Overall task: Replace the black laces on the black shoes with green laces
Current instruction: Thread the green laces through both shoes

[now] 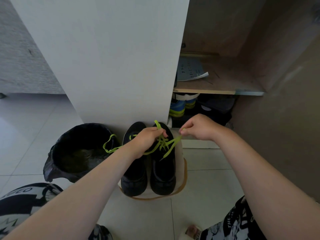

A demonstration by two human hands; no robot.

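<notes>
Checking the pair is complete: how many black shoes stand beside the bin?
2. The left shoe lies next to the bin, behind the left hand; the right shoe lies beside it, the right hand pinching its green lace. The cabinet has a dark shelf that may hide more.

Black-lined bin [78, 153], booklet [190, 71] on shelf [216, 91].

Black shoes [149, 172], half-threaded green laces [166, 144]

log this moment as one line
phase: lacing | left hand: grips green lace | right hand: pinches lace end | shoe: black, partly laced | other shoe: loose lace trailing
</notes>
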